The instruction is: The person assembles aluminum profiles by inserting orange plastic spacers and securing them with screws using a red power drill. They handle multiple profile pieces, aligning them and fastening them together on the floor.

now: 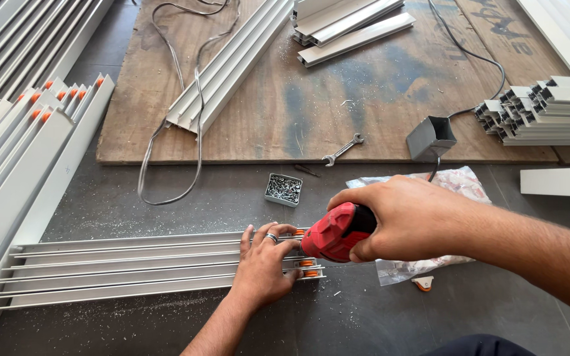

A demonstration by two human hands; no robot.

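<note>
The left hand (263, 264) presses flat on the track's (126, 267) right end, on the floor (364, 316). The right hand (410, 217) grips the red drill (334, 231), pointed at an orange roller (307, 263). Rollers look seated; fastening seems underway, screws (284, 188) remain.

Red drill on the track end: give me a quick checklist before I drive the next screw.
1. Right hand grips red drill: ok.
2. Left hand steadies aluminium track near its end: ok.
3. Bit seated on a screw: cannot tell, hidden by the drill.
4. Fingers clear of the bit: cannot tell, they lie very close.
5. Box of screws nearby: ok.
6. Spanner clear of the work: ok.
</note>
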